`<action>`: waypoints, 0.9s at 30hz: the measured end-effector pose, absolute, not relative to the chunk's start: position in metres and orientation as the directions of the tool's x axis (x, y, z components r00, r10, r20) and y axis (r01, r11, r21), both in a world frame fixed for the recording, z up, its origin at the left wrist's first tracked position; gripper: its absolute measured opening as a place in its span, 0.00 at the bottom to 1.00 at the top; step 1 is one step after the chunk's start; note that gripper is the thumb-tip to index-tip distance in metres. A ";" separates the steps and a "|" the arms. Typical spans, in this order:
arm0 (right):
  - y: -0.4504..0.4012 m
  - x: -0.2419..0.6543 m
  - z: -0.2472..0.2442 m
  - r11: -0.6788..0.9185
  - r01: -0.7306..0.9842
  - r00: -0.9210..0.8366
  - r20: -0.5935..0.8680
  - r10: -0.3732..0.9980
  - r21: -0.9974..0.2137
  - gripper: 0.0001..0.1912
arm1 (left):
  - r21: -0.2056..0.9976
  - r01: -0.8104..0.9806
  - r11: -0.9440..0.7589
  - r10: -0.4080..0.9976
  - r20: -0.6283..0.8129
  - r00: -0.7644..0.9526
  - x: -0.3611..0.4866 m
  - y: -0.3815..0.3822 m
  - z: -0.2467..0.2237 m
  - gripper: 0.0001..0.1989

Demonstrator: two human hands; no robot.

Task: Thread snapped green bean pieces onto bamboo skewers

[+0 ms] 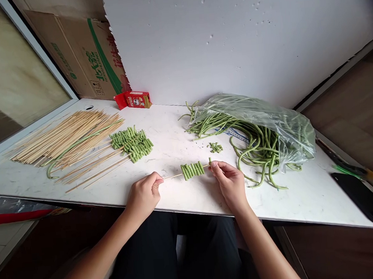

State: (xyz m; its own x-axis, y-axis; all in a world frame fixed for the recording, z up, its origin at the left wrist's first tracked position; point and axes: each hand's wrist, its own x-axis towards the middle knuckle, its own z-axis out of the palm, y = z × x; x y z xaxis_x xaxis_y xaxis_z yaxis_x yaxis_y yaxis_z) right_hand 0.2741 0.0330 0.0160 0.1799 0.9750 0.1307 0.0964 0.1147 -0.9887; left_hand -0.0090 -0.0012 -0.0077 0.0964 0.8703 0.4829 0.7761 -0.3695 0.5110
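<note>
Bamboo sticks (63, 136) heaped on white surface (174, 140); behind, carton (74, 58) lettered 北大荒, "BEIDAHUANG". Red packet (139, 101), print too small, below white panel (218, 40). Left hand (145, 195): grip clamped on bean skewer (192, 170), held near front edge. Right hand (231, 183): grip pinched on bean piece (210, 160), skewer's other end. Bagged long beans (270, 142); black phone (362, 198).

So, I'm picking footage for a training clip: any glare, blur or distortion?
In the head view, pale glare streaks the plastic bag; soft shadow falls on the white tabletop near the right hand; the threaded bean pieces look fairly sharp; the phone at far right seems stretched, probably wide-angle distortion.
</note>
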 end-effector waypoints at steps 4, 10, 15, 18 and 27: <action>0.032 0.274 0.017 0.114 0.095 0.172 0.129 0.977 -0.989 0.17 | 0.519 0.771 -0.368 0.874 0.476 0.097 -0.009 -0.001 -0.008 0.11; 0.030 0.273 0.019 0.159 0.082 0.165 0.170 0.971 -0.984 0.15 | 0.517 0.770 -0.374 0.877 0.468 0.112 -0.010 -0.001 -0.008 0.11; 0.028 0.272 0.021 0.225 0.090 0.154 0.236 0.959 -0.970 0.13 | 0.510 0.776 -0.370 0.896 0.417 0.153 -0.011 -0.001 -0.006 0.13; 0.027 0.273 0.024 0.259 0.089 0.130 0.269 0.954 -0.962 0.12 | 0.497 0.787 -0.365 0.898 0.412 0.157 -0.012 -0.002 -0.005 0.13; 0.025 0.272 0.025 0.325 0.068 0.144 0.331 0.933 -0.943 0.09 | 0.532 0.750 -0.393 0.882 0.448 0.144 -0.009 0.000 -0.005 0.10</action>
State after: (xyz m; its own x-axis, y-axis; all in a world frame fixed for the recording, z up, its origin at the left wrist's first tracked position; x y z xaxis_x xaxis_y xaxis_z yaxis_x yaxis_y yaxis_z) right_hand 0.2719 0.0255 0.0254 0.1438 0.9325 0.3312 0.0682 0.3245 -0.9434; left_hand -0.0092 -0.0003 -0.0055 0.1444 0.8821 0.4484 0.7497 -0.3932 0.5322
